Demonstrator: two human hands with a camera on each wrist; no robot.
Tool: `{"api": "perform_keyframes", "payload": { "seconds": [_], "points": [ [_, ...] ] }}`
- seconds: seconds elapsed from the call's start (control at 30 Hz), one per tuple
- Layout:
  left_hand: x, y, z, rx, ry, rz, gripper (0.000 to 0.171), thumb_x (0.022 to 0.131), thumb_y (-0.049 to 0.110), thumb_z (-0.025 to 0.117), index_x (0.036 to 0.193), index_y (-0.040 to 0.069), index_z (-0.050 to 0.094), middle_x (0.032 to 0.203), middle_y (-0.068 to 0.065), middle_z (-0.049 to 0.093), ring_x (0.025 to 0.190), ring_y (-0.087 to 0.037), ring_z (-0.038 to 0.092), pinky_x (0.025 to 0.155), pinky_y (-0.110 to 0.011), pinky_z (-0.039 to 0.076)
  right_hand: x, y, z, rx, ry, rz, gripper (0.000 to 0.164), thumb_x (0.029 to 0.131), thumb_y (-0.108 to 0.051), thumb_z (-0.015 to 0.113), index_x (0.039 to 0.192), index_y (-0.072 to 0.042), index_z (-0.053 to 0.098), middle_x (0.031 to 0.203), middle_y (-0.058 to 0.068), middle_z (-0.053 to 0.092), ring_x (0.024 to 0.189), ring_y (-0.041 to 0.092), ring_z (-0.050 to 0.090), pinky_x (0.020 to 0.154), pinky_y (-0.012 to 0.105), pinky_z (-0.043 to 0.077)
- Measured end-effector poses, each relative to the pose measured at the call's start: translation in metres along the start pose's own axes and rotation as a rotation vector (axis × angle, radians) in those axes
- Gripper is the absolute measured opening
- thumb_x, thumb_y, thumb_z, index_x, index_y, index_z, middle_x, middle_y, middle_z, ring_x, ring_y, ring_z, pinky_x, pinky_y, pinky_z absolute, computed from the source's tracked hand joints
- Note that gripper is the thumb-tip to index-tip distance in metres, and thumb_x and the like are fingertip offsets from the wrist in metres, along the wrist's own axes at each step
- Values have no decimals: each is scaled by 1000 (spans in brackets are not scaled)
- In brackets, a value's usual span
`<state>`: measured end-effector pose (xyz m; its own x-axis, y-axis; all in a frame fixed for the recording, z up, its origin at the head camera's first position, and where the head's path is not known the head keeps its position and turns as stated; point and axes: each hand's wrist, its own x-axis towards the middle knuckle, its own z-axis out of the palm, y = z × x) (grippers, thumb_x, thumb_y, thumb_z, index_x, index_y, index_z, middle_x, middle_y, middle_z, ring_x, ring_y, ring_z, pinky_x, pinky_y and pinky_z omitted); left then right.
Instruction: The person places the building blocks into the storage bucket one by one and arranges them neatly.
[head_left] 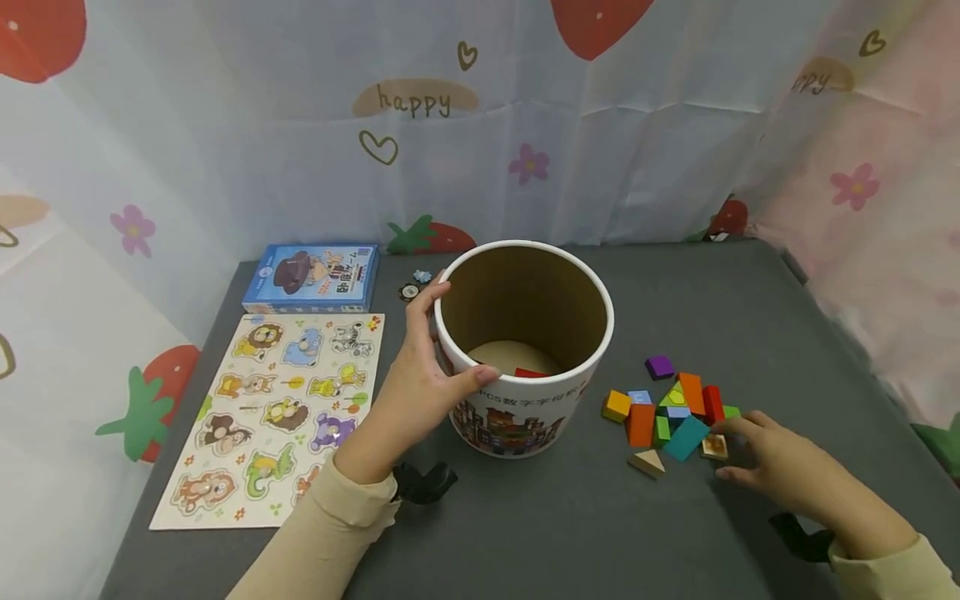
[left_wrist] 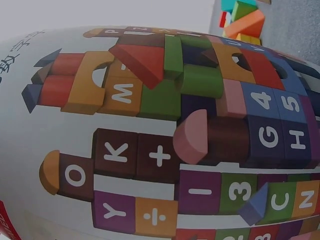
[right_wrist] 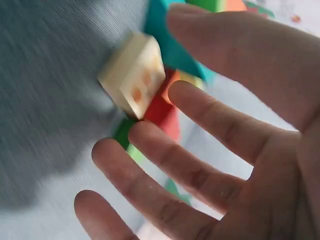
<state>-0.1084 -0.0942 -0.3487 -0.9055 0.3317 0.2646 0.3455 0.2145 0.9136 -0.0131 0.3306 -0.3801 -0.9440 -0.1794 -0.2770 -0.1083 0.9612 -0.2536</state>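
Note:
A large white bucket [head_left: 517,417] printed with colourful lettered blocks stands upright in the head view. My left hand [head_left: 412,392] holds its left side, thumb and forefinger tips at the rim. The left wrist view shows only the bucket's printed wall [left_wrist: 160,150] close up and a few blocks beyond it. To the right, wooden blocks lie in a loose pile, among them a teal block [head_left: 686,437]. Over the pile's right edge, my right hand [head_left: 787,467] has its fingers spread, fingertips close to a cream wooden block [right_wrist: 135,75] with orange marks. A red piece [head_left: 531,372] lies inside the bucket.
On the left of the dark grey table [head_left: 750,317] lies an animal puzzle board [head_left: 255,400], with a blue box [head_left: 311,279] behind it. Small trinkets [head_left: 409,291] sit behind the left hand. Printed curtains [head_left: 525,125] hang along the back and sides.

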Motion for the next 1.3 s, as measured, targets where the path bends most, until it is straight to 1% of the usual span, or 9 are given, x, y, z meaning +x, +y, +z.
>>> {"api": "perform_keyframes", "payload": {
  "seconds": [0.2, 0.4, 0.53, 0.63, 0.73, 0.9, 0.97, 1.13, 1.3],
  "points": [
    [1, 0, 1, 15, 7, -3, 104, 67, 71, 70, 146, 39, 10, 153, 21, 11, 126, -23, 41, 93, -46, 44, 5, -2, 18, 46, 24, -9, 56, 79, -30, 78, 124, -7, 55, 98, 12, 46, 53, 13, 41, 46, 29, 36],
    [2, -1, 5, 20, -10, -13, 105, 66, 72, 69, 146, 39, 10, 153, 24, 9, 128, -22, 40, 94, -47, 42, 6, 4, 20, 67, 0, -1, 37, 77, -26, 80, 102, -13, 56, 88, 5, 51, 65, 14, 47, 53, 33, 39],
    [1, 0, 4, 41, 0, -15, 105, 66, 74, 68, 147, 39, 10, 153, 25, 8, 127, -22, 40, 93, -49, 42, 1, 0, 5, 75, 8, -11, 29, 79, -27, 78, 96, -18, 56, 83, -2, 51, 67, 11, 48, 54, 30, 40],
    [1, 1, 4, 37, 2, -4, 104, 66, 74, 67, 146, 40, 11, 153, 25, 8, 126, -19, 41, 93, -46, 43, -3, -13, -20, 48, 106, -52, 28, 80, -24, 78, 99, -18, 59, 87, -1, 52, 68, 10, 50, 53, 28, 43],
    [1, 1, 4, 33, 6, 4, 103, 66, 74, 67, 145, 41, 11, 153, 24, 8, 127, -17, 40, 94, -45, 42, -2, -39, -49, 11, 288, -137, 29, 78, -18, 80, 101, -19, 62, 90, -3, 51, 68, 8, 51, 55, 24, 45],
    [1, 0, 3, 42, 19, 3, 103, 65, 75, 67, 145, 41, 11, 154, 24, 8, 126, -17, 40, 95, -45, 42, 10, -93, -93, 26, 621, -431, 42, 68, -2, 85, 103, -18, 69, 95, -6, 54, 72, 3, 50, 63, 13, 43],
    [1, -1, 3, 49, 22, 3, 103, 66, 75, 66, 145, 41, 11, 154, 23, 8, 126, -19, 41, 94, -46, 43, 19, -113, -106, 42, 674, -559, 29, 77, -14, 81, 104, -18, 71, 99, -5, 57, 75, 2, 50, 64, 11, 42],
    [-1, -1, 3, 53, 34, 11, 103, 66, 76, 65, 146, 39, 11, 154, 22, 9, 126, -20, 41, 94, -47, 43, 45, -157, -128, 8, 630, -794, 22, 87, -29, 69, 107, -20, 73, 107, -3, 61, 80, 5, 56, 63, 17, 45],
    [-2, 0, 2, 70, 40, 11, 104, 67, 76, 64, 147, 37, 10, 154, 21, 9, 126, -22, 41, 93, -48, 43, 75, -187, -131, -35, 386, -847, 32, 79, -4, 77, 107, -19, 73, 111, -4, 63, 89, 9, 62, 69, 25, 51]
  ]
}}
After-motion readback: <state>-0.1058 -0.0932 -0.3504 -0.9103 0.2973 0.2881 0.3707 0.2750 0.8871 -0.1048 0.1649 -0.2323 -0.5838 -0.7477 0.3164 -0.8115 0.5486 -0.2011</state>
